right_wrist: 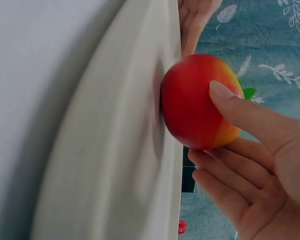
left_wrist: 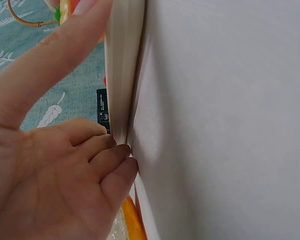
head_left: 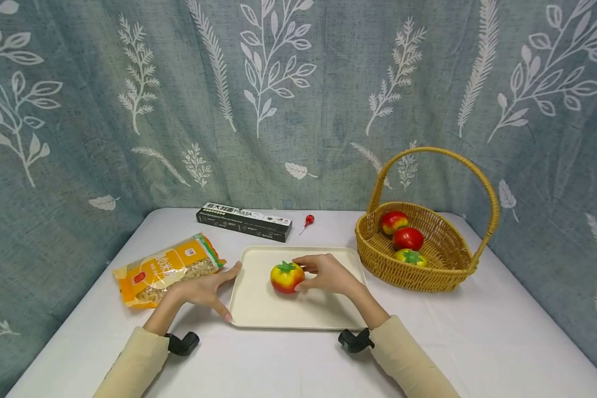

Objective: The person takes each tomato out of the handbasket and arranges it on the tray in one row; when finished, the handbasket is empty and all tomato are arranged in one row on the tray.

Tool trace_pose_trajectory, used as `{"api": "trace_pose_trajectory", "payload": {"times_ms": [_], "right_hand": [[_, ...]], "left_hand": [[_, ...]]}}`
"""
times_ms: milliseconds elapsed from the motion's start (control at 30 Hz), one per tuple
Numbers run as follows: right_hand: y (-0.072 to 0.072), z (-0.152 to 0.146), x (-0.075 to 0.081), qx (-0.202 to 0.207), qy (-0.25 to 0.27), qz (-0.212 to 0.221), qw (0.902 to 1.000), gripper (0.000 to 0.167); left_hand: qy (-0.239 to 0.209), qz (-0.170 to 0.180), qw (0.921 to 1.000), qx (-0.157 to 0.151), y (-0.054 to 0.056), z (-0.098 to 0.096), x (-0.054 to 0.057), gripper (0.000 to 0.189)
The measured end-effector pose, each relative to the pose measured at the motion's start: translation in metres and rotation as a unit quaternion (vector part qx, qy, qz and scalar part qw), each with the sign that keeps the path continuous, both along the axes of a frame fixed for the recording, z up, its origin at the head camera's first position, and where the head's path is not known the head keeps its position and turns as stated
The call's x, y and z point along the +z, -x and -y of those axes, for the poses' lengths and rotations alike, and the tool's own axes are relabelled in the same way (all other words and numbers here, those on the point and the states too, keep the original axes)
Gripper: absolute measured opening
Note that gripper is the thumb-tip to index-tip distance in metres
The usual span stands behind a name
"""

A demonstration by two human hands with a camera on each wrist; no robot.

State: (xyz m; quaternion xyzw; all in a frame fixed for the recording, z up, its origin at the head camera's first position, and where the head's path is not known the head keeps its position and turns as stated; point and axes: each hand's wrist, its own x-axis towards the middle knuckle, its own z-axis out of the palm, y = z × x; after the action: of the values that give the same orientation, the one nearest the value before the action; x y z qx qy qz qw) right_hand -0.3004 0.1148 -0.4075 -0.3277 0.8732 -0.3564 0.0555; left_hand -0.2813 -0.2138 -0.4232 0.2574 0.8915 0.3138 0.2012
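Note:
A red-and-yellow tomato (head_left: 284,279) with a green leafy top sits on the cream tray (head_left: 258,315). My right hand (head_left: 326,273) grips its right side, the thumb (right_wrist: 250,112) on one side and curled fingers on the other. In the right wrist view the tomato (right_wrist: 195,100) rests against the tray's surface. My left hand (head_left: 204,290) is spread at the tray's left edge, its thumb by the near corner. In the left wrist view the fingers (left_wrist: 112,155) touch the side of the tray (left_wrist: 125,60).
Left of the tray lies an orange bag of pasta (head_left: 166,271). Behind it are a dark pasta box (head_left: 244,221) and a red lollipop (head_left: 309,220). A wicker basket (head_left: 418,282) with a tall handle, holding several tomato-like fruits (head_left: 408,239), stands at the right.

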Motion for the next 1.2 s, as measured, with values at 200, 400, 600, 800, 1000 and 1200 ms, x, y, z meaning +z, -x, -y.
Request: {"api": "trace_pose_trajectory", "payload": {"times_ms": [200, 400, 600, 800, 1000, 1200], "right_hand": [[0.002, 0.007, -0.003, 0.010, 0.016, -0.005, 0.9998, 0.058], [0.006, 0.020, 0.000, 0.028, 0.000, -0.024, 0.9993, 0.060], [0.010, 0.034, 0.001, 0.037, -0.018, -0.032, 0.9987, 0.059], [0.015, 0.044, 0.003, 0.038, -0.019, -0.026, 0.9987, 0.056], [0.020, 0.051, 0.004, 0.043, -0.016, -0.017, 0.9988, 0.057], [0.024, 0.058, 0.002, 0.041, -0.025, -0.020, 0.9986, 0.059]], "left_hand": [[0.004, -0.001, 1.0000, 0.001, -0.001, -0.001, 0.001, 0.125], [0.010, 0.003, 0.9999, 0.004, -0.002, -0.002, 0.002, 0.125], [0.004, 0.008, 1.0000, 0.000, -0.002, -0.001, 0.003, 0.124], [0.009, 0.007, 0.9999, 0.005, -0.001, -0.002, 0.002, 0.125], [0.001, 0.003, 1.0000, -0.002, 0.000, -0.001, 0.002, 0.123], [-0.001, 0.002, 1.0000, -0.006, -0.001, 0.000, 0.004, 0.122]]}}
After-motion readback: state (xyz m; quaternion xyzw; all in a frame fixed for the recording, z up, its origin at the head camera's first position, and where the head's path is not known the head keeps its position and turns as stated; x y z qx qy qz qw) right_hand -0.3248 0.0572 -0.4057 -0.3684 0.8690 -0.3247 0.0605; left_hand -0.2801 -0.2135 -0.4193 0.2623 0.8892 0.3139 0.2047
